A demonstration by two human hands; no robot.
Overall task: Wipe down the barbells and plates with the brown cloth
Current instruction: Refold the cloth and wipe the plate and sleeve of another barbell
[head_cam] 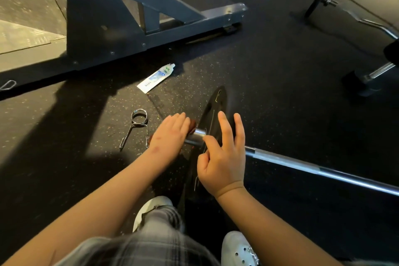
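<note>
Starting at the left, we record a spring collar (pixel 139 127) lying on the floor (pixel 280 93), a white tube (pixel 155 77) beyond it, and the left hand (pixel 170 136) curled over the brown cloth (pixel 192 125), clamping it round the end of the barbell sleeve (pixel 195 138). Just right of it we find the black plate (pixel 213 108) standing on edge on that sleeve, with the right hand (pixel 222 162) held loose before its face, fingers spread and gripping nothing. Farther right we note the barbell shaft (pixel 323 173) running along the floor.
</note>
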